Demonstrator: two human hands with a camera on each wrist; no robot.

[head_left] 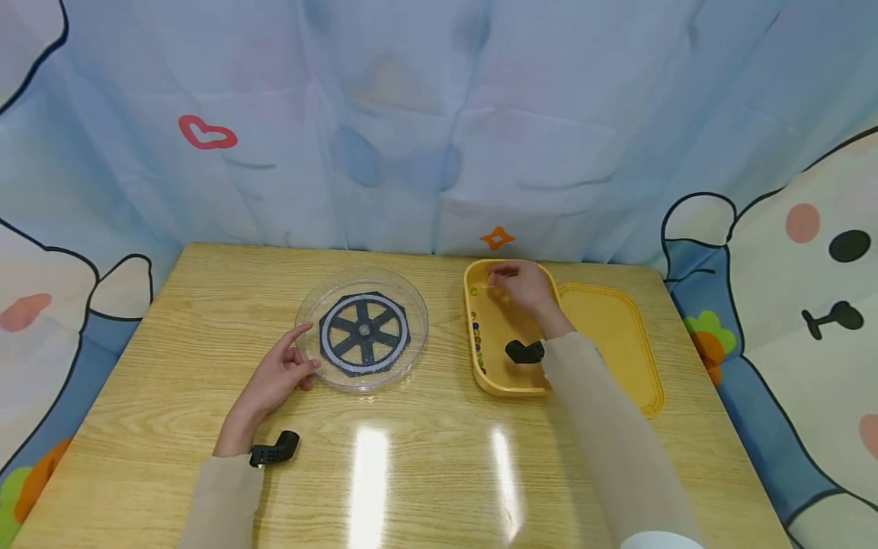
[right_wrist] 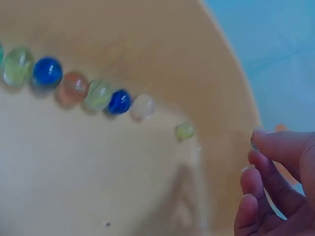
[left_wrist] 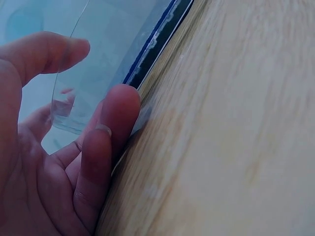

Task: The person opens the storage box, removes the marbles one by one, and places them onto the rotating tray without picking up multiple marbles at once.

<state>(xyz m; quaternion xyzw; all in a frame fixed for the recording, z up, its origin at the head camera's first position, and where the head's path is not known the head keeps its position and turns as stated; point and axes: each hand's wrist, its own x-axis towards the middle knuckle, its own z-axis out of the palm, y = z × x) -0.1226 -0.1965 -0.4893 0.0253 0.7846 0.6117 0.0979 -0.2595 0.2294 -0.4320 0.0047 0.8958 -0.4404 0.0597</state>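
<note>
A clear round dish (head_left: 306, 306) stands mid-table with a black spoked wheel (head_left: 363, 332) lying in it. My left hand (head_left: 283, 371) rests on the table at the dish's near-left side, fingers relaxed, thumb and index touching its wall. In the left wrist view the clear dish wall (left_wrist: 98, 64) stands between the left hand's (left_wrist: 74, 162) thumb and index. My right hand (head_left: 524, 288) is inside the yellow tray (head_left: 507, 324), fingers curled together near the far rim. Its fingertips (right_wrist: 268, 147) pinch a small glassy marble. Several coloured marbles (right_wrist: 98, 93) line the tray wall (right_wrist: 98, 172).
A flat yellow lid (head_left: 613, 328) lies against the tray's right side. The marbles (head_left: 476, 339) run along the tray's left wall. One green marble (right_wrist: 185, 131) sits apart from the row. A printed curtain hangs close behind the wooden table (head_left: 425, 450).
</note>
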